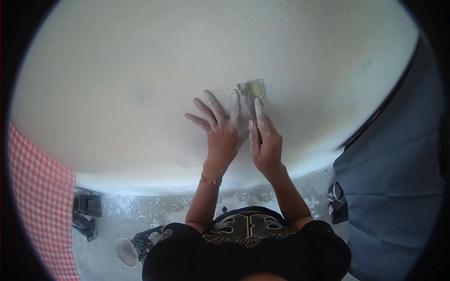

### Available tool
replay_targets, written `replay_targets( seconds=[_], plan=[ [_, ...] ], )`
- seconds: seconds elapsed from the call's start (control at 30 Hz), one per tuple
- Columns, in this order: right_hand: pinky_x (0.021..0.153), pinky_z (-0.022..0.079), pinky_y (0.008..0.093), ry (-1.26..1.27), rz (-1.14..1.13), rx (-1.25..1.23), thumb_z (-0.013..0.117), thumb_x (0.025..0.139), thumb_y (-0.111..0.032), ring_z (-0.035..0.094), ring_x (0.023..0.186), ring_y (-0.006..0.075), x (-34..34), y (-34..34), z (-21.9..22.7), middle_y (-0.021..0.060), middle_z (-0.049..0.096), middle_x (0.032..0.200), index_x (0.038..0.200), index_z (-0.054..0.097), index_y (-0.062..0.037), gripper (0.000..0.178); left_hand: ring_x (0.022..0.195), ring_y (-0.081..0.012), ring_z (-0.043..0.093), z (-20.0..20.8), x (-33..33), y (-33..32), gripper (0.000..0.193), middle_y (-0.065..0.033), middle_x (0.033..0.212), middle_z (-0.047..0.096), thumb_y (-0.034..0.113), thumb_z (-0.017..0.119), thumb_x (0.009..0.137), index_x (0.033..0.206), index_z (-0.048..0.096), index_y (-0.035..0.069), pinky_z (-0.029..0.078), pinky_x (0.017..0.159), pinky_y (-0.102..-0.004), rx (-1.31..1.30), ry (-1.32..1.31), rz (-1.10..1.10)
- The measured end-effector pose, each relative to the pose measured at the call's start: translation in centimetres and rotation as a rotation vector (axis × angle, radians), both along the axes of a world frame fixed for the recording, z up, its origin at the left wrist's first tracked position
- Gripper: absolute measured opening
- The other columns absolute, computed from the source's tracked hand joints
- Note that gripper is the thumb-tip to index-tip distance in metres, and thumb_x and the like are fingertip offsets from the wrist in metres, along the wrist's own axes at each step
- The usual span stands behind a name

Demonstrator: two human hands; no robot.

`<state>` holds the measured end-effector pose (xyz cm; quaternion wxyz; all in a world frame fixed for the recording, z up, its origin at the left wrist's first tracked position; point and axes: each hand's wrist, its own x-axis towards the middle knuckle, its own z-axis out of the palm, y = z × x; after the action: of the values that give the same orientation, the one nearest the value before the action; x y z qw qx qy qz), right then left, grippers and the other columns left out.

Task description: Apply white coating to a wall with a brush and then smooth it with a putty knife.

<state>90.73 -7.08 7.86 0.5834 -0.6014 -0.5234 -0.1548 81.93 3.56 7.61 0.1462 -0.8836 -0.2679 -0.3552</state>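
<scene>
A pale plastered wall (pixel 140 51) fills most of the view. My left hand (pixel 222 131), dusted white, lies against it with the fingers spread and nothing gripped. Just to its right, my right hand (pixel 268 145) is closed around the handle of a putty knife (pixel 251 89). The knife's flat metal blade points away from me, with whitish smears on it, and appears to rest on the wall beside my left index finger. My right index finger stretches along the blade's narrow end. Most of the handle is hidden by my fingers.
A red-and-white checked cloth (pixel 37 173) hangs at the left, a blue-grey cloth (pixel 389 196) at the right. White spots cover the grey floor (pixel 159 204). A pale-mouthed container (pixel 126 253) and dark objects (pixel 87 204) stand low left; other dark items (pixel 338 206) sit low right.
</scene>
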Motion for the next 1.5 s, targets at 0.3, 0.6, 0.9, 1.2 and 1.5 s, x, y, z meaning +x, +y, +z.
replay_targets(
  seconds=[0.3,0.6,0.9,1.2,1.5],
  plan=[
    [0.073,0.059,0.0347,0.063,0.035,0.049,0.053,0.106,-0.007,0.074,0.083,0.0253,2.8,-1.5,1.1,0.0198,0.072,0.108,0.155,0.048,-0.0009,0.049,0.144,-0.0719,-0.02,0.2,2.2,-1.9,0.096,-0.0503,0.16,-0.011,0.044,0.068,0.096,0.166,0.017,0.004,-0.01,0.104,-0.0883,-0.025,-0.046,0.018],
    [0.087,0.062,0.0397,0.037,0.055,-0.023,0.053,0.106,-0.007,0.074,0.11,0.0362,0.0,-0.1,-1.2,0.0261,0.068,0.13,0.155,0.046,-0.0004,0.051,0.149,-0.0698,-0.004,0.7,-0.4,-0.1,0.099,-0.0465,0.162,0.006,0.052,0.075,0.088,0.166,0.027,0.015,-0.004,0.107,-0.0876,-0.106,-0.148,0.009],
    [0.078,0.063,0.039,0.005,0.059,-0.023,0.053,0.106,-0.007,0.077,0.097,0.0343,-1.3,1.3,-0.8,0.0241,0.071,0.124,0.158,0.043,-0.0034,0.053,0.149,-0.069,-0.007,0.0,-1.8,1.6,0.096,-0.0453,0.164,0.005,0.061,0.071,0.09,0.164,0.033,0.015,-0.006,0.106,-0.088,-0.048,-0.155,0.055],
    [0.078,0.062,0.0376,0.015,0.067,-0.008,0.053,0.106,-0.007,0.077,0.094,0.0326,-0.7,0.7,-0.1,0.0226,0.072,0.118,0.157,0.044,-0.0024,0.053,0.149,-0.069,-0.012,0.2,-1.7,1.7,0.1,-0.0481,0.162,0.003,0.067,0.07,0.088,0.164,0.033,0.014,-0.007,0.103,-0.0891,-0.065,-0.176,0.025],
    [0.075,0.062,0.0376,0.012,0.044,0.024,0.053,0.106,-0.006,0.076,0.09,0.0305,0.0,0.0,-0.2,0.022,0.072,0.116,0.157,0.044,-0.0022,0.052,0.149,-0.0683,-0.014,-0.5,-1.1,1.6,0.106,-0.0467,0.163,-0.001,0.073,0.069,0.084,0.164,0.033,0.014,-0.007,0.102,-0.0896,-0.039,-0.196,0.01]
  ],
)
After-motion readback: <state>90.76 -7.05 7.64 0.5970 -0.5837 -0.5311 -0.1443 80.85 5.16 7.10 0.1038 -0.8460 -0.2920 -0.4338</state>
